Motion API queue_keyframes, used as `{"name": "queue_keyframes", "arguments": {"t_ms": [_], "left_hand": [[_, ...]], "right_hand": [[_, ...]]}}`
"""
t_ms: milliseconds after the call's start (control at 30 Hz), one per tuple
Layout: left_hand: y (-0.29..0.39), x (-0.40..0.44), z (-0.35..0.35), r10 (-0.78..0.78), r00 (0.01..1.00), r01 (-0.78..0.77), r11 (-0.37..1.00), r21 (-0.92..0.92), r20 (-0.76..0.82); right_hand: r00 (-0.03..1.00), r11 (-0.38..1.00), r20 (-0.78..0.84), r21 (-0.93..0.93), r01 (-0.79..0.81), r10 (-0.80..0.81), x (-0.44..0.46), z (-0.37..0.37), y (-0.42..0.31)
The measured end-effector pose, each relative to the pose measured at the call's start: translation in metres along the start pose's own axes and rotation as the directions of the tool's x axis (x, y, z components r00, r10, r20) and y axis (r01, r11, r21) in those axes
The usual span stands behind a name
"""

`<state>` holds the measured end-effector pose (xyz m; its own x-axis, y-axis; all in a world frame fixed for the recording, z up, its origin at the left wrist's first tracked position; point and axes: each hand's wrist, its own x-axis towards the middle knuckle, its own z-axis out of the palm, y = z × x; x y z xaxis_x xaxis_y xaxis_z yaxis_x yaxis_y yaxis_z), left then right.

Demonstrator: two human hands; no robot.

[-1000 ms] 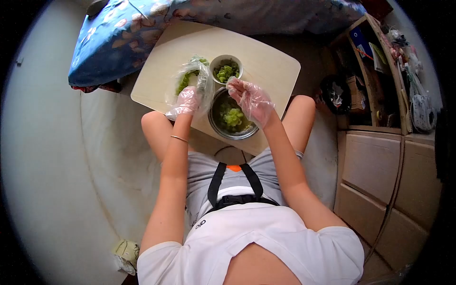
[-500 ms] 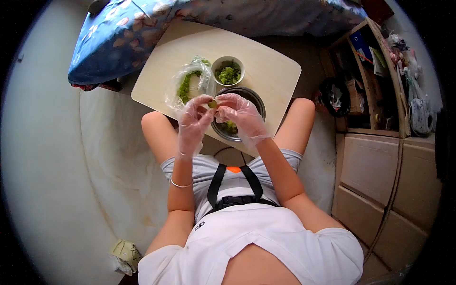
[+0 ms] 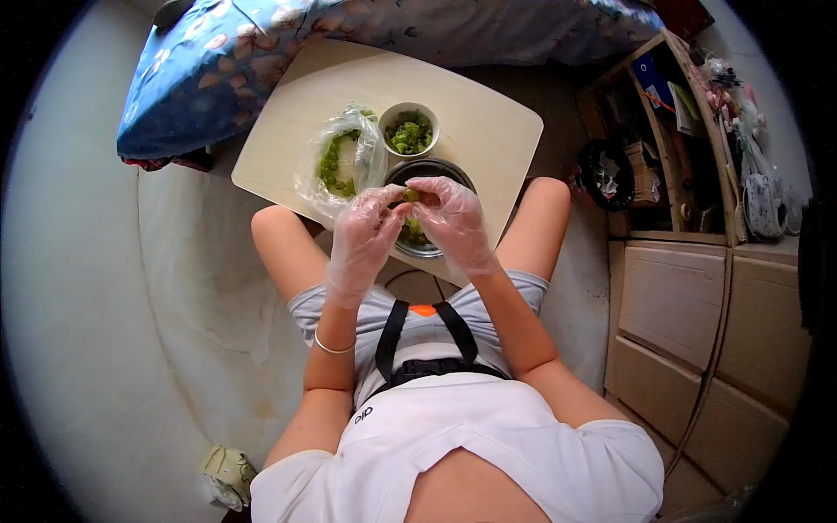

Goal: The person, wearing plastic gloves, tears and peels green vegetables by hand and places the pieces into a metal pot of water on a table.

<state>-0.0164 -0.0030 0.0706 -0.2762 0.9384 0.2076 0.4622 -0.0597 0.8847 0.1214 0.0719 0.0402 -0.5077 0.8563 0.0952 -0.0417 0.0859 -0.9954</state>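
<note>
Both my hands wear clear plastic gloves and meet over a metal bowl [image 3: 472, 181]. Between their fingertips is a small round green fruit, seemingly a grape [image 3: 411, 195]. My left hand [image 3: 364, 234] pinches it from the left, and my right hand [image 3: 455, 225] has its fingertips closed at its right side. Partly hidden under the hands, pale green pieces [image 3: 413, 231] lie in the metal bowl. Just behind stands a white bowl [image 3: 386, 131] with green pieces in it. To the left, an open clear plastic bag [image 3: 316, 185] holds more green fruit [image 3: 331, 166].
Everything stands on a low pale table [image 3: 484, 109] before my knees. A bed edge with a blue floral cover [image 3: 187, 87] lies beyond it. On the right are a wooden shelf [image 3: 667, 131], a black-lined bin [image 3: 605, 176] and cardboard boxes [image 3: 671, 296].
My hands have shifted slightly right and down with the grape, which now sits between both sets of fingertips. The view has shifted a little; the bowls and bag stay in place.
</note>
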Motion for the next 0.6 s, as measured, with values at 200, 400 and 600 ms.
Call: {"name": "queue_keyframes", "arguments": {"t_ms": [200,400,600], "left_hand": [[-0.009,-0.002,0.002,0.049,0.998,-0.053,0.989,0.136,0.029],[-0.008,-0.002,0.004,0.072,0.997,-0.074,0.987,0.142,0.021],[-0.008,-0.002,0.003,0.084,0.996,-0.088,0.989,0.122,0.034]], "right_hand": [[0.942,0.848,0.043,-0.424,0.319,-0.333,-0.001,0.001,-0.011],[0.929,0.788,0.119,-0.499,0.361,-0.350,-0.002,-0.004,-0.013],[0.912,0.732,0.159,-0.552,0.399,-0.378,-0.005,-0.007,-0.018]]}}
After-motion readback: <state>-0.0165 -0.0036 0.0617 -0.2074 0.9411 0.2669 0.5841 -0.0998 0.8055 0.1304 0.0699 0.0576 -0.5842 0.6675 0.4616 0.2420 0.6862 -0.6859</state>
